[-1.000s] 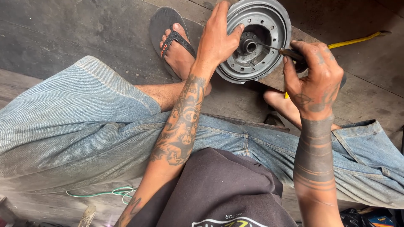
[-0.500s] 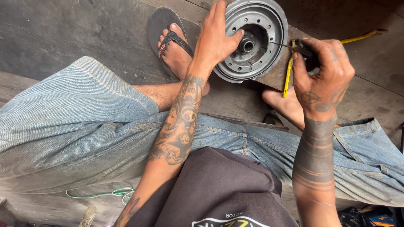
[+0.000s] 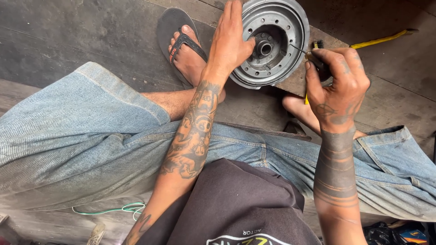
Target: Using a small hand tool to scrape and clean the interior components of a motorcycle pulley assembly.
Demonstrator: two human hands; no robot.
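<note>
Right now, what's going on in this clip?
A seated person in denim shorts holds a round grey metal wheel hub on edge on the floor between the feet. The left hand steadies it, thumb at the centre bore. The right hand grips a screwdriver with a black and yellow handle, its thin shaft pointing into the hub's recessed face. A foot in a black flip-flop rests beside the hub, and a yellow rod lies on the floor behind the right hand.
</note>
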